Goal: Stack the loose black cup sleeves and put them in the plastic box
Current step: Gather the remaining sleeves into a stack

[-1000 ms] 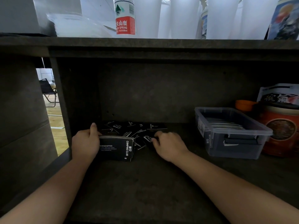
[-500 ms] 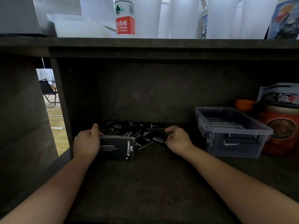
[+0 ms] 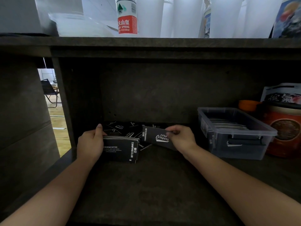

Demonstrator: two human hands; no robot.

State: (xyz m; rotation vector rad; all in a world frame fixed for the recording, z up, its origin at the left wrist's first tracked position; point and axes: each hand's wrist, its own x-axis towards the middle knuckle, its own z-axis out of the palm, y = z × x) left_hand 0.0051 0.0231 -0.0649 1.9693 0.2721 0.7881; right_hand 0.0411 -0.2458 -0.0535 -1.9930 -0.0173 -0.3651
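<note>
My left hand (image 3: 90,145) grips a stack of black cup sleeves (image 3: 121,148) with white lettering, held on edge on the dark shelf. My right hand (image 3: 180,138) pinches one black sleeve (image 3: 157,139) by its right end, lifted just right of the stack. Several loose black sleeves (image 3: 121,128) lie scattered flat behind both hands at the back of the shelf. The clear plastic box (image 3: 236,144) stands to the right, lid off, with sleeves lying inside it.
A red-brown tin (image 3: 285,129) and an orange lid (image 3: 248,105) stand right of the box, a printed bag (image 3: 283,95) behind them. The shelf board above (image 3: 149,44) carries a water bottle (image 3: 127,17) and white cups. A vertical panel (image 3: 62,101) bounds the left.
My right hand picked one sleeve out of the loose pile and lifted it toward the stack. My left hand kept holding the stack in place.
</note>
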